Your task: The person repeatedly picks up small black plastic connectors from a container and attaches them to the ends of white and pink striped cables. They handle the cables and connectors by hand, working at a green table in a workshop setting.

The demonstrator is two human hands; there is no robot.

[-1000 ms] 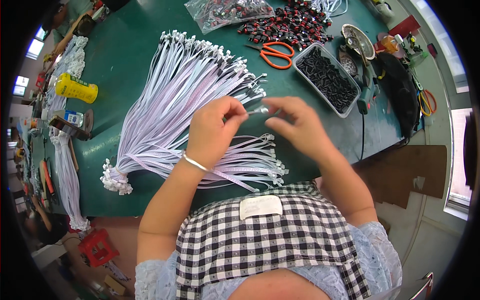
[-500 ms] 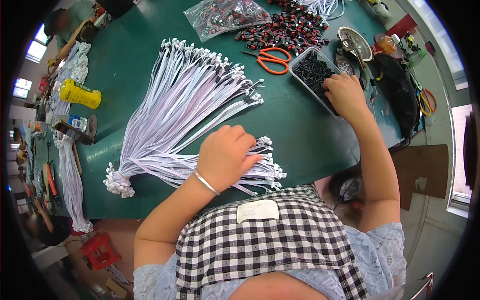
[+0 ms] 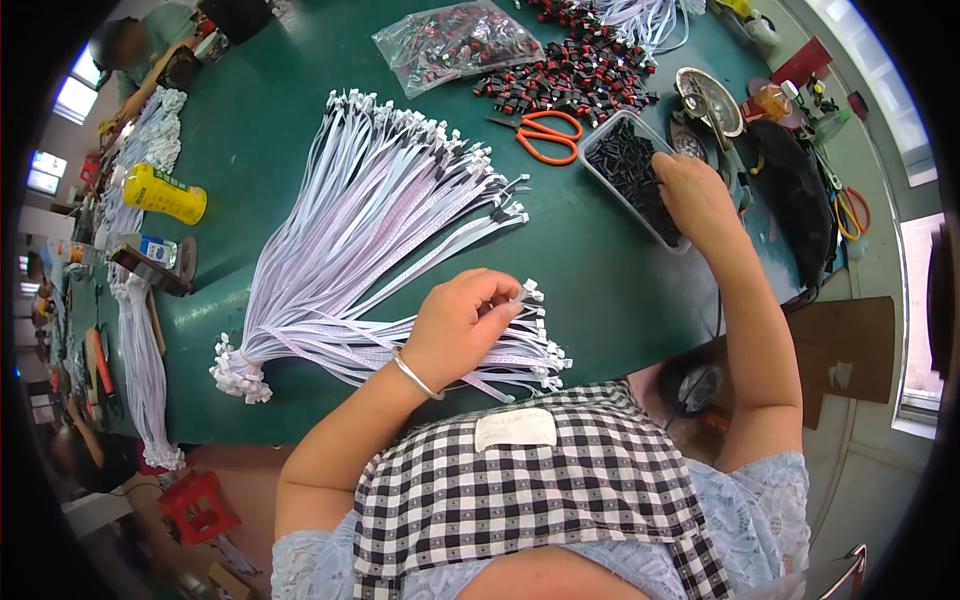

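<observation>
A large bundle of flat white cables [image 3: 350, 220] fans across the green table, its gathered end with white connectors at the left. Over the nearer strands lies my left hand [image 3: 455, 325], thumb and forefinger pinched on one cable close to its white plug [image 3: 529, 289]. At the right, my right hand [image 3: 697, 195] reaches over the rim of a clear plastic box [image 3: 672, 243] full of short black tubes [image 3: 630, 165]. Its fingers are bent together at the tubes; whatever is between the fingertips is hidden.
Orange-handled scissors [image 3: 548, 137] lie beyond the cables, near a heap of black-and-red parts [image 3: 570, 75] and a clear bag [image 3: 455, 45]. A metal bowl [image 3: 708, 100] stands past the box. On the left are a yellow bottle [image 3: 165, 193] and another cable bundle [image 3: 145, 370]. A person sits far left.
My left hand has moved slightly right, its thumb and forefinger now closing on a cable near its plug. My right hand stays at the box, its fingers drawn up a little.
</observation>
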